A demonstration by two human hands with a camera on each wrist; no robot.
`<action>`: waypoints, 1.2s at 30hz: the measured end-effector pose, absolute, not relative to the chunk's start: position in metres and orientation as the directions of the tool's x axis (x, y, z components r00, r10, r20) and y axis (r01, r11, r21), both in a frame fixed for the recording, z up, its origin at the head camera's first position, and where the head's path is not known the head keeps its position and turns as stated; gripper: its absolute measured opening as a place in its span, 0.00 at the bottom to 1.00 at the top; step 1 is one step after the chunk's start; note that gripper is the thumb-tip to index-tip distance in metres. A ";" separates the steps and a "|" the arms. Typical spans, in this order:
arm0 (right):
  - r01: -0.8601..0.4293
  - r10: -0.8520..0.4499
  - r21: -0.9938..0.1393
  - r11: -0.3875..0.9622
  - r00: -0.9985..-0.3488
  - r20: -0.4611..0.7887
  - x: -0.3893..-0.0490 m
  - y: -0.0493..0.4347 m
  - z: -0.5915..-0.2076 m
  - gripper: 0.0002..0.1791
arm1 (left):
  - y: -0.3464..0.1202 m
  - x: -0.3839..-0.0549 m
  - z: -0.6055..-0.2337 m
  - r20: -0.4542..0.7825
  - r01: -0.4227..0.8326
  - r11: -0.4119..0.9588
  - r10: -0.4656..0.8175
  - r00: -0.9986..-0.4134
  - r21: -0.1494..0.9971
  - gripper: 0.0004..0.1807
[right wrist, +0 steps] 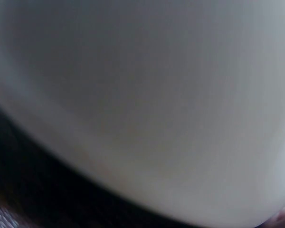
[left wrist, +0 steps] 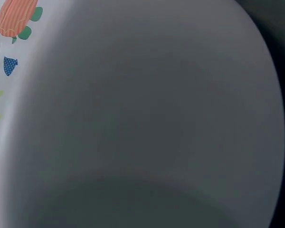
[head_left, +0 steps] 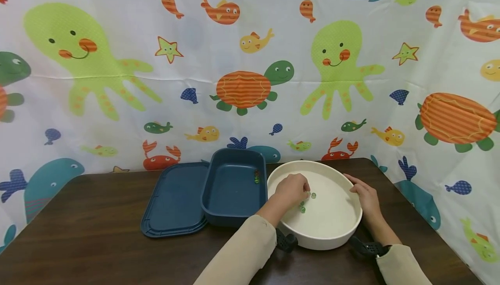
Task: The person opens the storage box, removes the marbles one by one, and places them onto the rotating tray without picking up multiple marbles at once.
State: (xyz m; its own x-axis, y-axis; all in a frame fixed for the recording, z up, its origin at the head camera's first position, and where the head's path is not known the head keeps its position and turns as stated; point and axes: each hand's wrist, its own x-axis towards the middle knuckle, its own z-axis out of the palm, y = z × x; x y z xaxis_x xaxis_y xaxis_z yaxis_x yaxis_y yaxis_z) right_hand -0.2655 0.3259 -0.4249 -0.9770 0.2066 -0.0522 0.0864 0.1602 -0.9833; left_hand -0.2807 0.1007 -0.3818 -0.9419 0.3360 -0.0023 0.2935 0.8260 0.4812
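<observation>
Nearest to us come the two light sleeves [head_left: 242,250], reaching forward with a black strap [head_left: 287,242] at each wrist. From them we follow the arms to the small green beads [head_left: 302,210], as we judge them to be, which lie on the floor of the white bowl [head_left: 320,244], left of its middle. We count about three there, loosely grouped beside the left hand [head_left: 293,188]. This hand bends its fingers down into the bowl, probably because so small things ask for the fingertips; whether it pinches one, we cannot tell. The right hand [head_left: 369,198] grips the rim at the far right side, and we suppose that it does this to keep the light-looking bowl from sliding.

Next to the bowl, on its left, we see the deep blue bin [head_left: 234,221]; we cannot tell if the two walls touch. Inside, near its right wall, some small green and reddish pieces [head_left: 256,176] sit in a short row. It stands so close, we think, that the left hand needs only a short reach between both. Further left lies the flat blue lid [head_left: 175,198], its right edge against the bin. All these rest on the dark wooden tabletop [head_left: 86,228], before a curtain [head_left: 129,155] printed with sea animals. Both wrist views give us mostly a blurred pale surface, presumably the bowl.
</observation>
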 end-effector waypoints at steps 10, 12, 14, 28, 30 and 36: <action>0.088 0.203 -0.982 0.170 -0.978 -0.052 -0.265 0.325 -0.424 0.29 | 0.101 -0.281 -0.385 0.004 0.295 0.832 0.332 -0.943 0.469 0.02; 0.086 0.205 -0.983 0.163 -0.977 -0.051 -0.265 0.324 -0.424 0.29 | 0.101 -0.281 -0.385 0.003 0.294 0.833 0.331 -0.944 0.468 0.01; 0.083 0.206 -0.985 0.150 -0.977 -0.051 -0.265 0.324 -0.424 0.29 | 0.101 -0.281 -0.385 -0.002 0.291 0.835 0.330 -0.944 0.467 0.02; 0.069 0.220 -0.987 0.143 -0.975 -0.036 -0.266 0.325 -0.424 0.29 | 0.077 -0.270 -0.353 0.095 0.276 0.780 0.271 -0.958 0.561 0.08; 0.062 0.228 -0.989 0.136 -0.973 -0.030 -0.265 0.324 -0.423 0.29 | 0.067 -0.269 -0.346 0.106 0.274 0.779 0.261 -0.960 0.565 0.08; 0.084 0.220 -0.986 0.146 -0.974 -0.050 -0.264 0.324 -0.422 0.29 | 0.034 -0.272 -0.338 0.116 0.242 0.766 0.216 -0.969 0.595 0.11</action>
State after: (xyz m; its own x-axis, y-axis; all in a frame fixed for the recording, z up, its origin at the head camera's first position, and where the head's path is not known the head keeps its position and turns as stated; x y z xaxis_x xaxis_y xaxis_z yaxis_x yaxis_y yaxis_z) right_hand -0.2640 0.3238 -0.4224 -0.9743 0.2198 -0.0501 0.0836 0.1462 -0.9857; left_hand -0.2723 0.0340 -0.3382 -0.9695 0.2160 0.1159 0.2419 0.7663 0.5952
